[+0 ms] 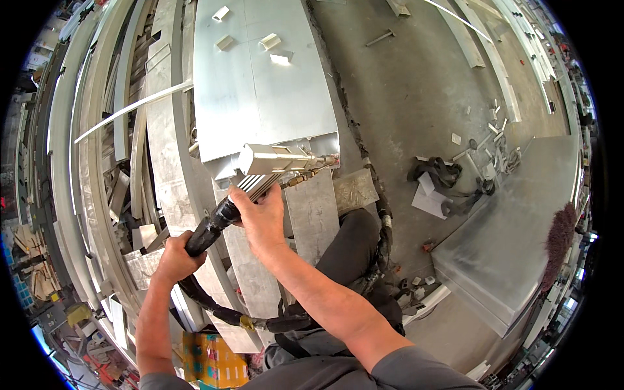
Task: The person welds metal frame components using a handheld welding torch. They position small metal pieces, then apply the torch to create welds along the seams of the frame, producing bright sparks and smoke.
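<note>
A handheld welding gun (273, 158) with a silver boxy body, a finned side and a black tape-wrapped handle slants across the middle. My left hand (179, 258) is wrapped round the rear of the handle. Further forward, my right hand (263, 218) grips it by the finned part, fingers partly hidden. The nozzle points right, close to the near right corner of a large grey sheet-metal panel (260, 97) with folded edges. Whether the tip touches the metal I cannot tell. From the handle's rear a thick black cable (224, 313) curves down and right past my legs.
Several small angled metal pieces (270, 41) lie on the panel. Long metal profiles (97, 162) are stacked at left. On the floor at right are black straps (448, 172) and scraps, beside a large metal sheet box (507, 240). A wrapped black cable (383, 214) runs along the floor.
</note>
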`<move>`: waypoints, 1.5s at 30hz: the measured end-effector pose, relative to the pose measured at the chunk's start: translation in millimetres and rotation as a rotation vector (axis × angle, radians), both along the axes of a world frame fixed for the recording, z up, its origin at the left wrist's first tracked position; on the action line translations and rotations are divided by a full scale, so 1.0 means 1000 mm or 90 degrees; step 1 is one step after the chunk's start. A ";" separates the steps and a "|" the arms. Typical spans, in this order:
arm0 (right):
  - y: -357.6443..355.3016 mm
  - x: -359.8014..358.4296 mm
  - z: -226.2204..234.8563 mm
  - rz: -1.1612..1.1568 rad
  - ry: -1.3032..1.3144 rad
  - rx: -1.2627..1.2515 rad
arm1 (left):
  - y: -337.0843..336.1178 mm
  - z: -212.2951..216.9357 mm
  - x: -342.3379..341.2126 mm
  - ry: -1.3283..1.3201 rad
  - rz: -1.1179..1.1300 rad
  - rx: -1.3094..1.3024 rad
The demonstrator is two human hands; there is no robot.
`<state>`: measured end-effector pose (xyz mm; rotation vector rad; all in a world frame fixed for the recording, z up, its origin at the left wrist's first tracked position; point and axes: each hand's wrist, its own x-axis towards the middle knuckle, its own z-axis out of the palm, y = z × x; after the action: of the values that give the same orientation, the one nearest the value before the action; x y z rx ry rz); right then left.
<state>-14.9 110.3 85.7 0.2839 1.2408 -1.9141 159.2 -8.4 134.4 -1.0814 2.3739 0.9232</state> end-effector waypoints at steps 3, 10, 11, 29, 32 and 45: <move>0.001 -0.001 -0.001 -0.025 -0.012 -0.021 | 0.005 0.007 -0.007 -0.007 0.017 0.019; 0.006 -0.006 0.008 -0.034 -0.066 -0.047 | 0.006 0.013 -0.010 -0.017 0.020 0.016; 0.006 -0.007 0.010 -0.035 -0.069 -0.045 | 0.006 0.014 -0.011 -0.022 0.020 0.017; 0.004 -0.007 0.010 -0.018 -0.029 0.001 | 0.006 0.021 -0.012 -0.062 0.054 0.059; 0.005 -0.006 0.011 -0.028 -0.008 0.004 | 0.007 0.012 -0.005 -0.050 0.054 0.056; -0.001 -0.010 0.014 -0.051 -0.032 0.005 | -0.003 0.023 -0.013 -0.038 0.029 0.062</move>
<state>-24.9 108.9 100.1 0.3881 1.2201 -1.9594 146.6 -11.1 157.3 -1.1136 2.2406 0.9969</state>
